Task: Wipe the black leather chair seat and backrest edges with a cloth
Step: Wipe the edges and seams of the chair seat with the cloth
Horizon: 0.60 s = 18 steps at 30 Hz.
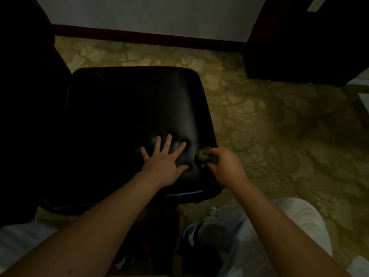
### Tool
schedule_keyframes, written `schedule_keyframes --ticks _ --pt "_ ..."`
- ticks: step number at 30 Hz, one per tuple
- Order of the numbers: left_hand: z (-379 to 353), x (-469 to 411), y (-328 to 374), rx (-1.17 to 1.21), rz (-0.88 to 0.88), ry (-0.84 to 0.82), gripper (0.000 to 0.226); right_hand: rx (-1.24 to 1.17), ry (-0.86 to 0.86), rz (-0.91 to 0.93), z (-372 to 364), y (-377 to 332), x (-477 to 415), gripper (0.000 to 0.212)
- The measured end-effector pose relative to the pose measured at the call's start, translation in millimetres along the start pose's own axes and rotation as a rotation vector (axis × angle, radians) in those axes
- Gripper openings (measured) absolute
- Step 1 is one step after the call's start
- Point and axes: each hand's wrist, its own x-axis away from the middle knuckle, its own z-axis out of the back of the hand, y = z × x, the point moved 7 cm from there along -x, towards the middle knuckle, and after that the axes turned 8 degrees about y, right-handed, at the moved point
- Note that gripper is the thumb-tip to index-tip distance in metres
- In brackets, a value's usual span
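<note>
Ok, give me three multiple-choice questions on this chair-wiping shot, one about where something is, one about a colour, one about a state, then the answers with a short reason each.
1. Where is the cloth?
A. Spread flat in the middle of the seat
B. Bunched in the right hand at the seat's right edge
C. Lying on the carpet

2. What colour is the carpet?
A. Yellowish-green with a flower pattern
B. Plain red
C. Blue stripes

3. How is the left hand?
A. Closed in a fist
B. Raised off the chair
C. Flat on the seat, fingers spread

Answers:
1 B, the right hand grips the wadded cloth beside the near right edge of the seat.
2 A, pale flowers show on a yellowish-green ground.
3 C, the palm lies on the leather with all the fingers fanned out.
</note>
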Motion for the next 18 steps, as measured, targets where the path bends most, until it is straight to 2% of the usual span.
schedule_keyframes --ticks 7,10,15,18 --pt "0 0 0 0.001 -0.005 0.003 0.073 -0.017 -0.028 0.016 0 1 23 0.022" --pt "-1 0 0 0.007 -0.01 -0.001 0.073 -0.001 -0.053 0.012 0 1 17 0.027" --pt "2 0 2 0.012 -0.01 -0.009 0.073 -0.037 0.078 -0.009 2 0 19 0.023" --pt "1 1 1 0.001 -0.015 -0.013 0.073 -0.023 0.05 -0.016 -3 1 31 0.02"
